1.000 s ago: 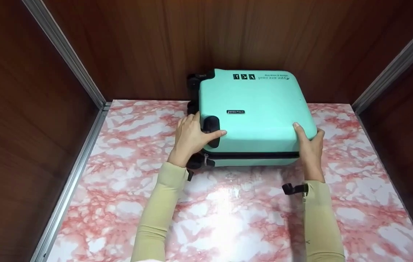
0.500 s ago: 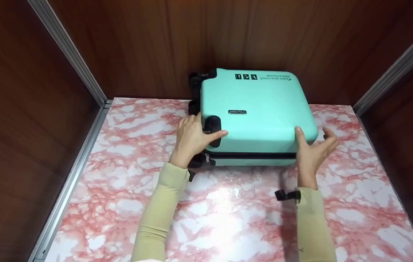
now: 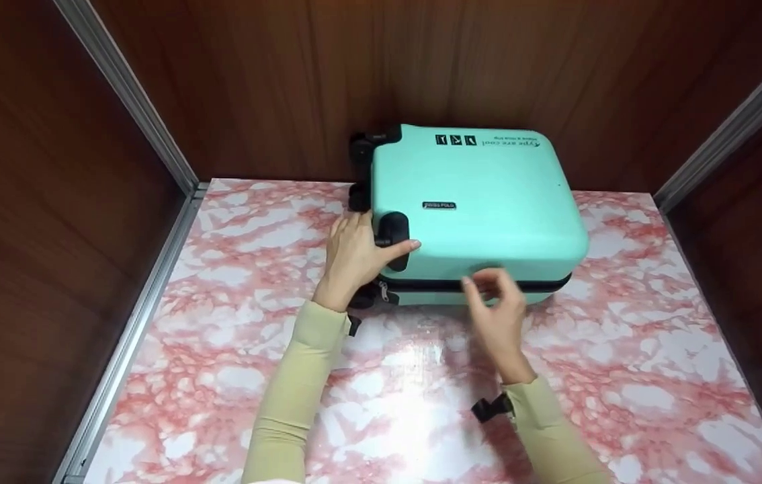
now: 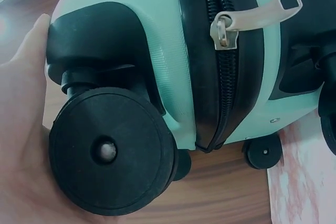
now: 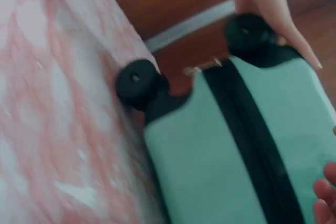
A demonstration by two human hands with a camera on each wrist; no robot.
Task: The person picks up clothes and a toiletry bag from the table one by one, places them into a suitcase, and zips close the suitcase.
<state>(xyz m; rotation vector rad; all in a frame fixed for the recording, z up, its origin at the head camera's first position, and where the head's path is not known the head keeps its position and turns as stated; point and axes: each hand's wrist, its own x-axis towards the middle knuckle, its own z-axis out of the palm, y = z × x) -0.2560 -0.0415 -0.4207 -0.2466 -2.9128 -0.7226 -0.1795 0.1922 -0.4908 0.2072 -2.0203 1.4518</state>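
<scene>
A mint-green hard-shell suitcase (image 3: 488, 181) lies flat, its wheels towards the left. My left hand (image 3: 351, 259) grips its near left corner, thumb over the black corner guard (image 3: 396, 235) and fingers against the wheel end. In the left wrist view that hand (image 4: 23, 129) is beside a large black wheel (image 4: 107, 153). A metal zipper pull (image 4: 262, 17) sticks out from the black zipper band (image 4: 223, 82). My right hand (image 3: 498, 323) is in front of the near long side, fingers loosely bent and holding nothing. Its fingertips (image 5: 325, 190) show at the right wrist view's edge.
The suitcase lies on a pink-and-white marbled surface (image 3: 220, 376). Dark wood panels (image 3: 253, 87) stand behind it and at both sides, with metal strips (image 3: 129, 101) at the corners. The suitcase's far side is close to the back panel.
My right hand has let go of the suitcase's near right corner and moved left along its front side. My left hand keeps its grip, and the suitcase lies about where it was.
</scene>
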